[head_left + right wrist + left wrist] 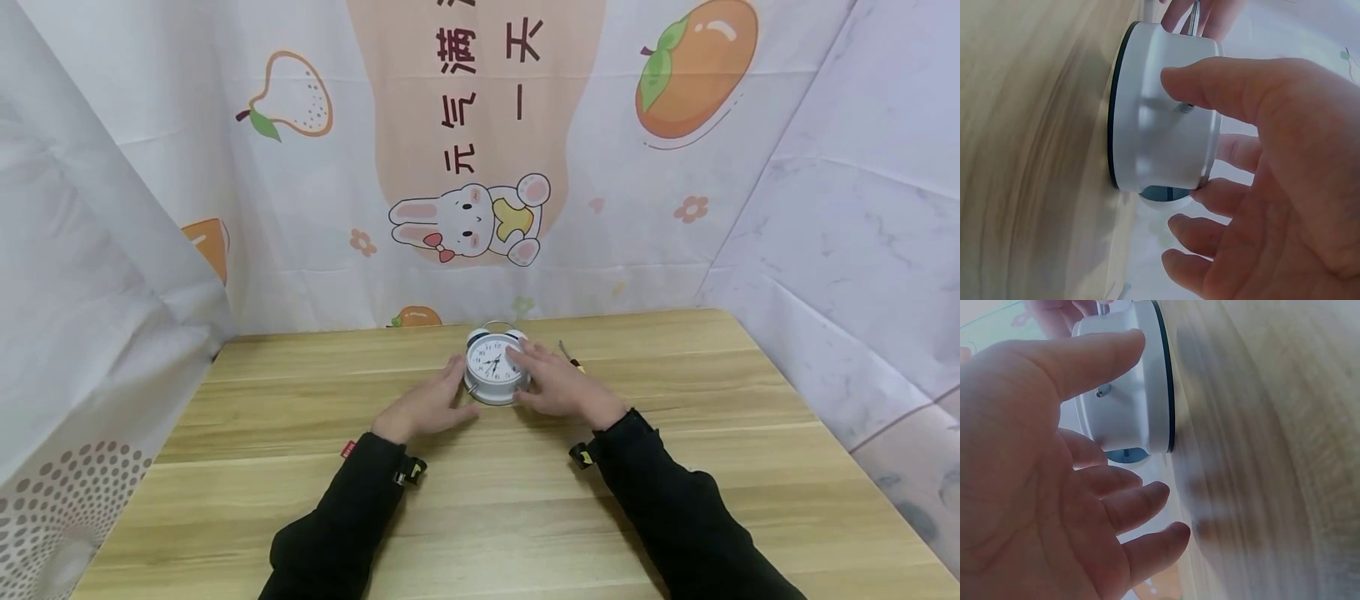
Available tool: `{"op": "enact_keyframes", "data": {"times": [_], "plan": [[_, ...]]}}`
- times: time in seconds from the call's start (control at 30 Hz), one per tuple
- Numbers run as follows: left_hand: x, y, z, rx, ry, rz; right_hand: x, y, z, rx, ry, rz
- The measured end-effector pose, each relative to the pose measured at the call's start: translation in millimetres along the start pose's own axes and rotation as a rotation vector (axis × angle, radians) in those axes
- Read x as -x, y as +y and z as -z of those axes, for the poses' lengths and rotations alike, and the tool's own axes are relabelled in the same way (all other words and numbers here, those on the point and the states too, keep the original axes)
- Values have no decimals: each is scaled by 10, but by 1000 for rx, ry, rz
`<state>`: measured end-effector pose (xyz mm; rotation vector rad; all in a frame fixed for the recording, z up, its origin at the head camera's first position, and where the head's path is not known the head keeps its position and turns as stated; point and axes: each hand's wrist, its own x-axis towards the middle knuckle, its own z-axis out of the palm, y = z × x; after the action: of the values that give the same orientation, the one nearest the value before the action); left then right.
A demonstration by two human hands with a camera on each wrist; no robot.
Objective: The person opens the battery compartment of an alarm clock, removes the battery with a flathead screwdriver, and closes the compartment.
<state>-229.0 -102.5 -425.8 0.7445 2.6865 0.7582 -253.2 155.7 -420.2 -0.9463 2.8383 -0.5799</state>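
A white twin-bell alarm clock lies on its back near the table's far edge, dial facing up. My left hand is at its left side, fingertips close to the rim and thumb held apart. On the other side, my right hand reaches its fingers over the dial's right edge, with the thumb lower down by the rim. Seen from the left wrist, the thumb crosses in front of the clock's white casing with the fingers spread. In the right wrist view, fingertips meet the rim of the casing.
A thin tool with a metal shaft and a black-and-yellow handle lies right of the clock, partly hidden by my right hand. A printed curtain hangs behind the wooden table. A small red tag shows beside the left sleeve.
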Motion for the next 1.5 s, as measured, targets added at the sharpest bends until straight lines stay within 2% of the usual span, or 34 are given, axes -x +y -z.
{"op": "enact_keyframes", "data": {"times": [0.2,0.47,0.67,0.87,1.03,1.37,1.5], "plan": [[9,-20,-3,11,15,-17,21,-18,-21,-5,-18,29],[30,-28,6,0,19,4,45,-57,-42,8,-39,43],[59,-4,20,-7,0,25,69,-68,-59,11,-34,71],[99,18,2,-37,14,10,73,-56,-69,44,-20,106],[149,9,-19,-44,17,22,87,-63,-60,56,-23,130],[209,6,-14,-64,25,-8,110,-52,-43,69,-5,194],[218,2,-22,-42,32,-11,112,-37,-46,50,-7,203]]}}
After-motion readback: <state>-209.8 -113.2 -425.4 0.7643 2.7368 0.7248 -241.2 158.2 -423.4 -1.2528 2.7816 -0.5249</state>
